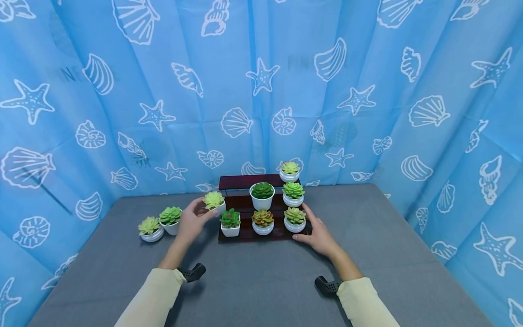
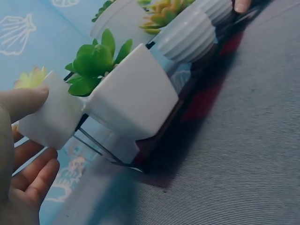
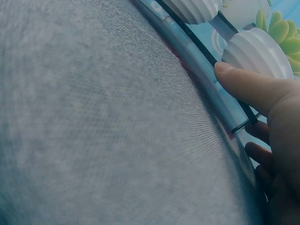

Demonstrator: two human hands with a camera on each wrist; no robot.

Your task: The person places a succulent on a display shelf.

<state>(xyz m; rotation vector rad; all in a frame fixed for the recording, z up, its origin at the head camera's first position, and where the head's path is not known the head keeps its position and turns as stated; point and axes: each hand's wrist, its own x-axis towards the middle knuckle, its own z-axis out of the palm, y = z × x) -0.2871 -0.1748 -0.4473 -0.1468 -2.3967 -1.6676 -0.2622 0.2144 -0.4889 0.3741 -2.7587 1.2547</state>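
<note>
My left hand (image 1: 193, 221) pinches a small potted succulent (image 1: 214, 200) with pale green leaves, thumb on one side of its white pot and fingers on the other. That pot is at the left end of the dark red stepped rack (image 1: 234, 183); whether it touches the middle step, I cannot tell. Just in front is a green succulent in a square white pot (image 2: 136, 93). With my right hand (image 1: 320, 236) I grip the rack's right front corner, the thumb (image 3: 248, 86) along the front edge and fingers curled at the end. Beside it sits a succulent in a ribbed pot (image 1: 295, 220).
Other succulents on the rack include an orange-tinged one (image 1: 263, 221), a dark green one (image 1: 262, 195) and two more at right. Two potted succulents (image 1: 151, 229) stand on the grey table (image 1: 261, 281) at left. A blue shell-print curtain (image 1: 261, 113) hangs behind.
</note>
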